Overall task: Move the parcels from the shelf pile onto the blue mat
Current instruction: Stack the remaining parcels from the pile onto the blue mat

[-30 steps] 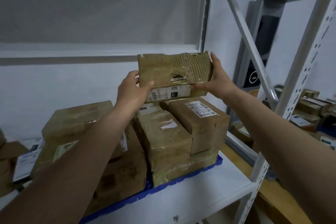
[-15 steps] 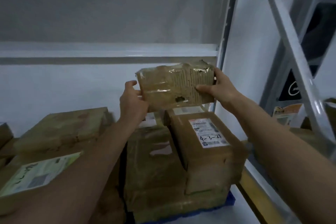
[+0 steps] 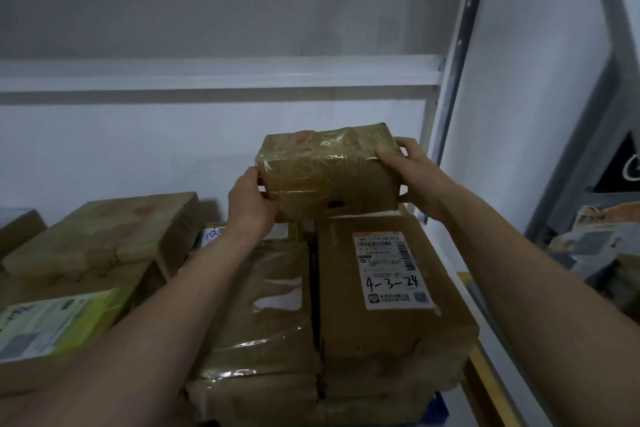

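Note:
A small taped brown parcel [image 3: 329,172] is held between both hands at the back of the stack. My left hand [image 3: 251,199] grips its left end and my right hand [image 3: 412,170] grips its right end. Its lower edge meets the far end of a labelled box marked 4-3-24 [image 3: 388,288]. Beside that box lies a tape-wrapped parcel [image 3: 263,308]. A sliver of the blue mat [image 3: 438,407] shows under the stack at the bottom right.
More parcels [image 3: 104,236] lie at the left, one with a green-tinted label [image 3: 52,322]. A white shelf beam [image 3: 214,74] crosses above, and a grey upright post [image 3: 460,45] stands close to my right hand. Other parcels [image 3: 595,239] sit on a neighbouring rack at the right.
Both hands have carried the small parcel forward and down toward the back of the stack, tilting it flatter. The camera has moved closer to the shelf.

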